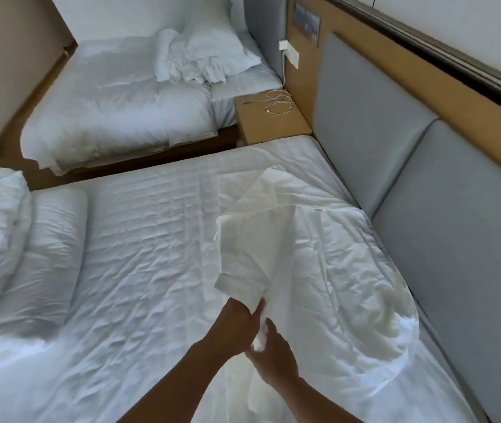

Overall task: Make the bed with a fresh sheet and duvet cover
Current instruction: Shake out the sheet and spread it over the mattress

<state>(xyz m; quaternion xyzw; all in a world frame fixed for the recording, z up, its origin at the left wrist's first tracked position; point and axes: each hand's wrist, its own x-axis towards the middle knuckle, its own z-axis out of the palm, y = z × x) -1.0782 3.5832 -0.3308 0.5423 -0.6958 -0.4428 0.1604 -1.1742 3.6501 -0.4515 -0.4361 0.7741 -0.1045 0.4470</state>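
Head view, lower centre: both hands meet over the near bed [151,239].

- Left hand [238,320] — fingers curled round a gathered edge of a white cloth [261,227], thumb lying along the fabric.
- Right hand [275,354] — just below and right of the left, back of the hand to the camera, clenched on the same bunch. A tuft of fabric shows between the two hands.
- The forearms enter from the bottom edge and converge at the bunch.

The cloth rises from the hands as a twisted fold toward mid-frame, then spreads loosely over the right part of the bed, up to the grey headboard [444,209] panels. A short tie hangs from its left edge. I cannot tell whether it is the sheet or the duvet cover.

The bed surface left of the cloth is white, quilted and creased. A bunched duvet [2,227] lies rolled at the left edge of the frame, on the bed's far end.

Upper left: a second bed [115,111] with a rumpled white cover and pillows [215,47] at its head. Between the two beds, against the wall, is a wooden nightstand [273,126] — a coiled cable [279,102] lies on top.
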